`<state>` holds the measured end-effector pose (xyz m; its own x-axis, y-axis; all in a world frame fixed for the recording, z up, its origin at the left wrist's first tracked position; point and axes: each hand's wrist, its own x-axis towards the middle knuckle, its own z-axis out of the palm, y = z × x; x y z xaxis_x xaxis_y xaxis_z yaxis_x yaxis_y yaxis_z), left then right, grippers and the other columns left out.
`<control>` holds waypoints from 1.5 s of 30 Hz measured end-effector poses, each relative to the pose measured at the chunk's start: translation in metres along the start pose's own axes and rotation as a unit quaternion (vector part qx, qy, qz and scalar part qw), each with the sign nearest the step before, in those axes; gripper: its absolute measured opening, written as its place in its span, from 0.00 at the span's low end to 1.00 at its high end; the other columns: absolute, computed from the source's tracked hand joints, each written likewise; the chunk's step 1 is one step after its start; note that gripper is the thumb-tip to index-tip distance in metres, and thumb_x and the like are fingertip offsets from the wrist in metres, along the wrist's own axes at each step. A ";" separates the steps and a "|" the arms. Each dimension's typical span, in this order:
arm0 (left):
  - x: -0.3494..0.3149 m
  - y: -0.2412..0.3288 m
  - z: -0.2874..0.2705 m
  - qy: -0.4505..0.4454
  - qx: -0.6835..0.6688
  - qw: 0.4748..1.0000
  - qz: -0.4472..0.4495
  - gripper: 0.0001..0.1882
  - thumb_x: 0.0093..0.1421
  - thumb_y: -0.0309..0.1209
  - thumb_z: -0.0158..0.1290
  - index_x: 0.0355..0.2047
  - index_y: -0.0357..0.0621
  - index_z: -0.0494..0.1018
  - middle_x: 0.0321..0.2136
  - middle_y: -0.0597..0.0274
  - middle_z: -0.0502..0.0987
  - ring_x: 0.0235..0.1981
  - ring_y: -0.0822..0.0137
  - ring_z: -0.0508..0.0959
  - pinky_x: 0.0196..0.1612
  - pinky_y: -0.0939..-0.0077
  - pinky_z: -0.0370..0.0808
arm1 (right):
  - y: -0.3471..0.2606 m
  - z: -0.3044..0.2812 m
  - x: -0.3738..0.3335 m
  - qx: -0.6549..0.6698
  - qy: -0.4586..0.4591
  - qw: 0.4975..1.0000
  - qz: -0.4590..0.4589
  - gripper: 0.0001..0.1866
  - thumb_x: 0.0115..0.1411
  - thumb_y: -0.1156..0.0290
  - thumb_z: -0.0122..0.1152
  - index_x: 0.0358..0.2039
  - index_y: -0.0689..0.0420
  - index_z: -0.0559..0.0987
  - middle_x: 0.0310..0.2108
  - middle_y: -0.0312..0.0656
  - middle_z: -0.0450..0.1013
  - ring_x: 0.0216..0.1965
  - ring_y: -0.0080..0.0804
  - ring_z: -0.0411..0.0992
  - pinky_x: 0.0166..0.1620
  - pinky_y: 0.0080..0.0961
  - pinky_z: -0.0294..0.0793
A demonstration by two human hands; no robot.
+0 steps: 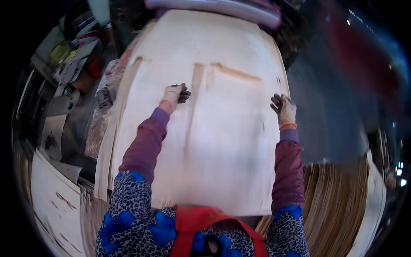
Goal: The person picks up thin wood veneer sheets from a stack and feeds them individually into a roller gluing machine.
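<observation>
L grip (179, 93) & R grip (282, 106), unclr if closed, over pale wood sheet (231, 128).

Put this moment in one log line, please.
left hand: curled, over pale sheet; right hand: near sheet's right edge; grip: unclear; beyond: shiny roll; lower right: sheet stack

pale gloves (172, 93) with dark fingers (184, 95) | plum sleeves (143, 145) | leopard-print top (133, 197), blue flowers (164, 228) | red straps (183, 240) | orange wristband (288, 126)
</observation>
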<state>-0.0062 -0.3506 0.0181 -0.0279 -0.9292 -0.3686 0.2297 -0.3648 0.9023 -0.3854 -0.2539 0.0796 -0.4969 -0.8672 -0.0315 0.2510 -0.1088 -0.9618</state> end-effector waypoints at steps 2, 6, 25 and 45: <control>-0.046 -0.021 0.000 -0.033 0.032 0.998 0.035 0.10 0.55 0.35 0.48 0.25 0.41 0.70 0.17 0.60 0.74 0.14 0.72 0.72 0.17 0.80 0.68 | -0.017 -0.027 -0.055 -0.009 0.007 1.000 0.001 0.20 0.56 0.66 0.50 0.45 0.67 0.66 0.38 0.51 0.70 0.36 0.37 0.72 0.38 0.30 0.73; -0.148 -0.065 -0.007 -0.049 0.073 0.996 0.035 0.11 0.54 0.34 0.48 0.29 0.37 0.71 0.18 0.58 0.73 0.15 0.73 0.70 0.19 0.81 0.67 | -0.014 -0.130 -0.171 -0.068 0.127 0.990 -0.001 0.17 0.58 0.69 0.48 0.45 0.66 0.67 0.36 0.48 0.72 0.35 0.32 0.72 0.39 0.25 0.72; -0.341 -0.173 -0.014 -0.198 0.139 0.965 -0.099 0.09 0.56 0.28 0.43 0.33 0.35 0.69 0.21 0.56 0.75 0.19 0.71 0.73 0.22 0.81 0.72 | 0.074 -0.226 -0.355 0.185 0.363 0.905 0.123 0.12 0.50 0.79 0.45 0.37 0.62 0.67 0.32 0.45 0.70 0.33 0.33 0.69 0.35 0.29 0.69; -0.383 -0.176 -0.071 0.074 -0.227 0.951 -0.195 0.29 0.49 0.56 0.49 0.28 0.37 0.69 0.18 0.61 0.72 0.14 0.74 0.66 0.17 0.82 0.62 | -0.033 -0.142 -0.340 0.127 0.188 0.970 0.085 0.18 0.55 0.59 0.53 0.40 0.58 0.71 0.27 0.34 0.72 0.20 0.19 0.67 0.21 0.15 0.67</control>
<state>0.0328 0.0740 -0.0155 -0.0679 -0.6974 -0.7134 0.6277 -0.5857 0.5128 -0.3430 0.1141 0.0838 -0.6857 -0.6503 -0.3269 0.5295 -0.1375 -0.8371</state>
